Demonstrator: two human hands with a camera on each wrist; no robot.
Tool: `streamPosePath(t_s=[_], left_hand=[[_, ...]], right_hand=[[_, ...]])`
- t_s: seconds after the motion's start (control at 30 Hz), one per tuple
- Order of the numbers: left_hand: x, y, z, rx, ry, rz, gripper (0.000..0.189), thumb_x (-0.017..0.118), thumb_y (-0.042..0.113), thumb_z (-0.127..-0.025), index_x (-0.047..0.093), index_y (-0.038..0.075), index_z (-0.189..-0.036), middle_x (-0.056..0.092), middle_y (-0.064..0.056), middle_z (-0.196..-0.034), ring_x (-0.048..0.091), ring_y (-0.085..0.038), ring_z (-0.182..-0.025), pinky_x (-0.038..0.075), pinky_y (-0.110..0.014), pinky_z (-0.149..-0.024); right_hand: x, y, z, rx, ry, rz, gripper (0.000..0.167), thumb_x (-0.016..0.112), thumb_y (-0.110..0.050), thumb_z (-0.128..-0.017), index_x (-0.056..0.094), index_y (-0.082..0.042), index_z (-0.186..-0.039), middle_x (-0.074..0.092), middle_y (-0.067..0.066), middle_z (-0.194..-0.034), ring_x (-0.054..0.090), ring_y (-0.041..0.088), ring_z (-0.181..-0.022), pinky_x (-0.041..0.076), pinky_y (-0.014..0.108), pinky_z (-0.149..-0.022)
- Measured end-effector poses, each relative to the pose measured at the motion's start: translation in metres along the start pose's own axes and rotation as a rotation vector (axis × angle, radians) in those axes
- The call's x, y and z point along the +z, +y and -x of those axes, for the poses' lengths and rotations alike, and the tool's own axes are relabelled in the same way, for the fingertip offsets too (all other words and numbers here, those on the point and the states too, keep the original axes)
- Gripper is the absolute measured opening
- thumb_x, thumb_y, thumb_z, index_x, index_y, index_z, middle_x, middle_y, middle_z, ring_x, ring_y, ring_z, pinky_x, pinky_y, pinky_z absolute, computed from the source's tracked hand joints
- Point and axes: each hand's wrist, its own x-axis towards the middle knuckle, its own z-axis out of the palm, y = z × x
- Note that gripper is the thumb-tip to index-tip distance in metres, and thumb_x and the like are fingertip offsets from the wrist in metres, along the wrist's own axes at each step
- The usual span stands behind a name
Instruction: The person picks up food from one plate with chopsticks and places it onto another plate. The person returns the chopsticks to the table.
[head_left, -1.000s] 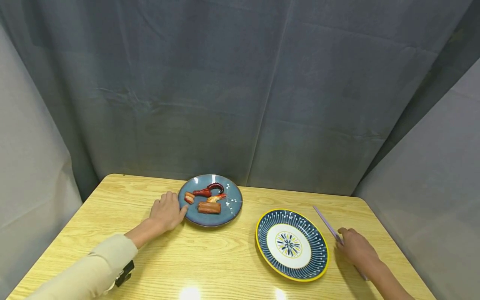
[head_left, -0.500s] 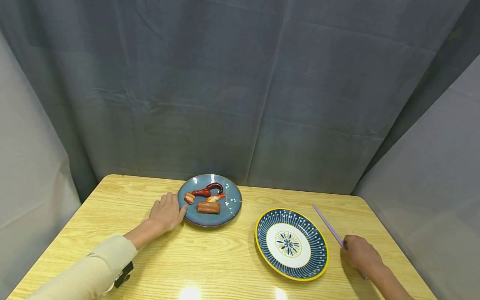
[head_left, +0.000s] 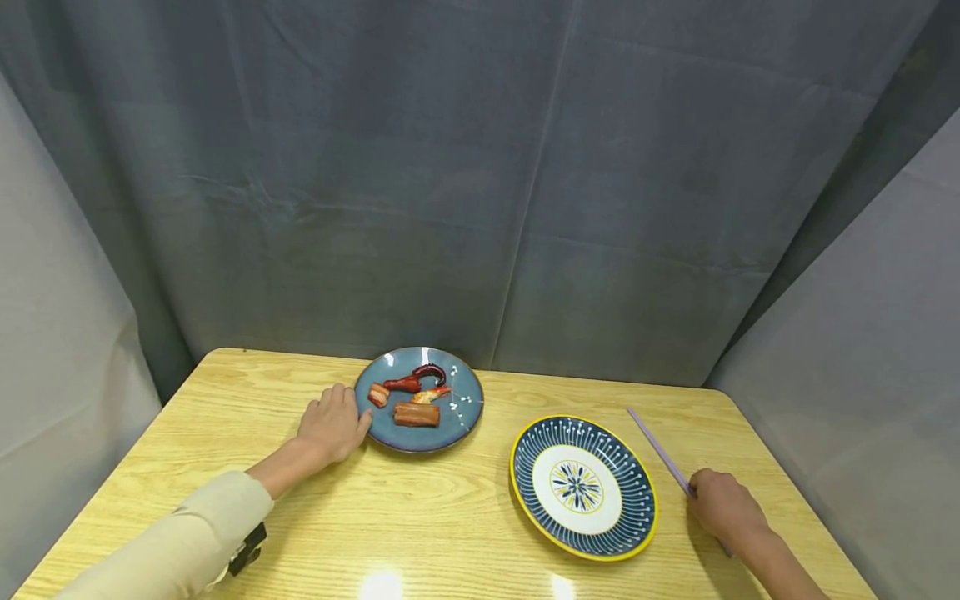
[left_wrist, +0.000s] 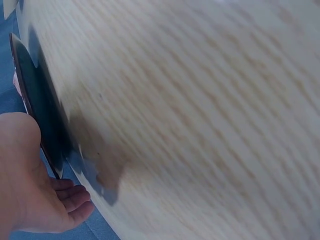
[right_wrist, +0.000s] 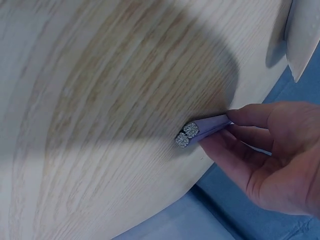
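A blue-grey plate (head_left: 468,417) with a white blossom pattern sits at the back of the table. On it lie a brown ridged roll (head_left: 417,415), a striped meat piece (head_left: 378,395), a shrimp (head_left: 431,395) and a dark red curled octopus-like piece (head_left: 405,383). My left hand (head_left: 330,425) holds this plate's left rim, thumb and curled fingers apart along the edge, as the left wrist view shows (left_wrist: 37,185). On the right, my right hand (head_left: 726,508) pinches a pair of purple chopsticks (head_left: 660,452) lying along the table; their patterned ends (right_wrist: 187,135) show in the right wrist view.
A plate (head_left: 577,533) with a yellow rim and navy pattern stands between the hands, left of the chopsticks. Grey curtains (head_left: 420,208) hang behind the wooden table (head_left: 435,517); pale cloth flanks both sides. A black wrist strap (head_left: 247,550) is on the left arm.
The right hand's fingers have closed from a looser pose onto the chopsticks, and the hand has shifted slightly right. The left hand and both plates stay where they were.
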Motion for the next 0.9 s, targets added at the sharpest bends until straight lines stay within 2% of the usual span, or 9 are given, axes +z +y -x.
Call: streamPosePath(t_s=[0.17,0.27,0.47,0.9], left_hand=[[-0.0009,-0.0001,-0.0002,0.003,0.007,-0.003,0.046,0.046,0.031,-0.103,0.048,-0.013,-0.116,0.042,-0.018,-0.099,0.046,-0.033,-0.095,0.042,-0.049,-0.079],[-0.0014,-0.0001,0.0005,0.001,-0.003,-0.008,0.045,0.046,0.031,-0.104,0.049,-0.013,-0.115,0.043,-0.018,-0.099,0.046,-0.033,-0.094,0.043,-0.049,-0.078],[-0.0015,-0.0004,0.0010,0.004,-0.006,-0.012,0.044,0.045,0.032,-0.104,0.049,-0.011,-0.113,0.041,-0.017,-0.097,0.045,-0.032,-0.093,0.042,-0.048,-0.077],[-0.0006,-0.0007,0.0011,0.013,0.018,-0.012,0.042,0.045,0.032,-0.104,0.050,-0.010,-0.107,0.040,-0.015,-0.092,0.045,-0.031,-0.089,0.042,-0.048,-0.076]], right_hand=[[0.0017,0.0003,-0.0005,-0.052,0.073,0.029,0.021,0.064,0.000,-0.087,0.055,-0.005,-0.069,0.053,0.006,-0.065,0.047,0.022,-0.058,0.041,0.041,-0.052],[0.0024,-0.0001,-0.0013,-0.063,0.091,0.043,0.024,0.063,0.000,-0.087,0.050,-0.007,-0.068,0.051,0.006,-0.064,0.048,0.023,-0.057,0.042,0.042,-0.052],[0.0043,0.0014,-0.0011,-0.074,0.089,0.049,0.022,0.062,0.001,-0.087,0.050,-0.005,-0.069,0.054,0.008,-0.064,0.052,0.024,-0.057,0.043,0.044,-0.051],[0.0026,0.0036,-0.0042,-0.041,0.067,0.030,0.018,0.062,-0.001,-0.087,0.051,-0.004,-0.072,0.056,0.011,-0.066,0.054,0.026,-0.057,0.043,0.045,-0.050]])
